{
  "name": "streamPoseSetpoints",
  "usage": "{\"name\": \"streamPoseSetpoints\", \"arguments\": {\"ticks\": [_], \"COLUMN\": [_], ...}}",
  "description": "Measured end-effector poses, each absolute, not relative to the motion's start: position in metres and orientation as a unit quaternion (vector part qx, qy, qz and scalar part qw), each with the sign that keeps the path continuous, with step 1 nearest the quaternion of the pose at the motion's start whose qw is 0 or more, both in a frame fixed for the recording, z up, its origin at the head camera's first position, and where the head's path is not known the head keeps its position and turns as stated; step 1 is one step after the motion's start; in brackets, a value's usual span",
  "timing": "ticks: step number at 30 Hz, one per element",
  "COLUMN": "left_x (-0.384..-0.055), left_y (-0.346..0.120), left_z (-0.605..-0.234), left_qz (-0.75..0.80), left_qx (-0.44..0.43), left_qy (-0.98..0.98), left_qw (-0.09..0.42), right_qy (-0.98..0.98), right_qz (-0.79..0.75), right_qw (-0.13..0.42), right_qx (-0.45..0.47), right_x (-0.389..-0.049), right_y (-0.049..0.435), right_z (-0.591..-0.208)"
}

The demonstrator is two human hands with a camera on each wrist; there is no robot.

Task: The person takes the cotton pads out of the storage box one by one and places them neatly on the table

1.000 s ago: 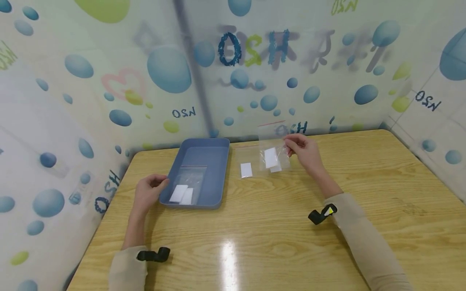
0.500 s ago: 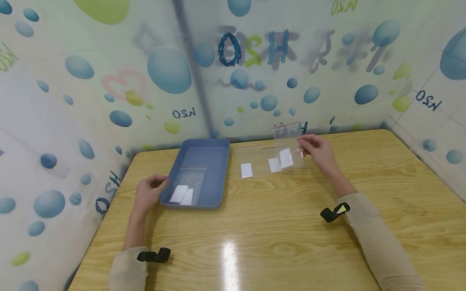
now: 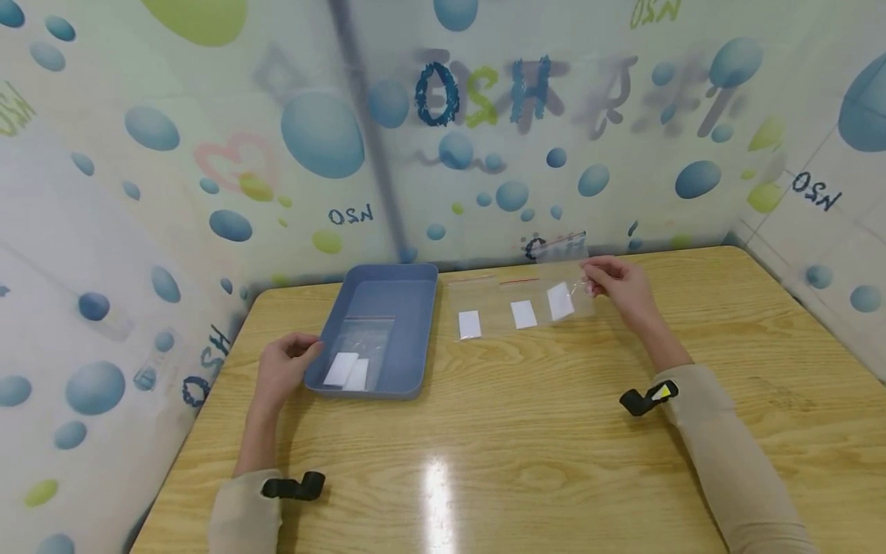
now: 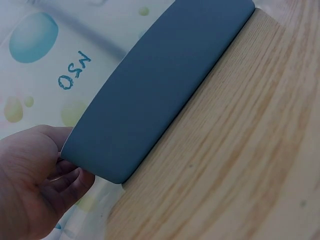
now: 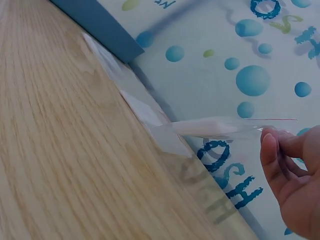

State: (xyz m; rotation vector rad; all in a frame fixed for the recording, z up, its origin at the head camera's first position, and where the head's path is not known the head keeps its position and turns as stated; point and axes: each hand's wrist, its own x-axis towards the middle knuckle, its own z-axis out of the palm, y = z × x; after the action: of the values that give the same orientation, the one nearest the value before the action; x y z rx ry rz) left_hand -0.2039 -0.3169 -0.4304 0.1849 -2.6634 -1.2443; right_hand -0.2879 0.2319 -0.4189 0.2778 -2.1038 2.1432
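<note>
The right hand point(image 3: 625, 291) pinches a clear bag point(image 3: 562, 278) by its right edge between thumb and fingers, holding it up and tilted near the table's back edge, a white card point(image 3: 561, 301) inside. Just left of it, two more bags point(image 3: 490, 304), each with a white card, lie side by side on the table point(image 3: 498, 438). Farther left sits the blue tray point(image 3: 404, 338), with bagged cards point(image 3: 346, 371) in its near end; the left hand point(image 3: 284, 365) grips its left rim. Behind stands the patterned wall point(image 3: 595, 138).

left hand point(image 3: 280, 369): fingers point(image 4: 75, 189) curled | right hand point(image 3: 626, 291): fingers pinched | arms point(image 3: 737, 465) forward, apart
</note>
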Motion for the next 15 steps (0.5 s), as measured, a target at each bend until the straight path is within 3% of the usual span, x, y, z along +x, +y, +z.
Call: {"name": "streamPoseSetpoints", "arguments": {"ticks": [15], "left_x": [-0.202], "left_y": [-0.315], "left_z": [-0.428], "left_qz": [-0.426], "left_qx": [0.064], "left_qy": [-0.897], "left_qw": [0.096], "right_qy": [-0.746], "right_qz": [0.665], "right_qw": [0.027], "right_qx": [0.014], "right_x": [-0.291], "right_y": [0.250], "right_z": [-0.426]}}
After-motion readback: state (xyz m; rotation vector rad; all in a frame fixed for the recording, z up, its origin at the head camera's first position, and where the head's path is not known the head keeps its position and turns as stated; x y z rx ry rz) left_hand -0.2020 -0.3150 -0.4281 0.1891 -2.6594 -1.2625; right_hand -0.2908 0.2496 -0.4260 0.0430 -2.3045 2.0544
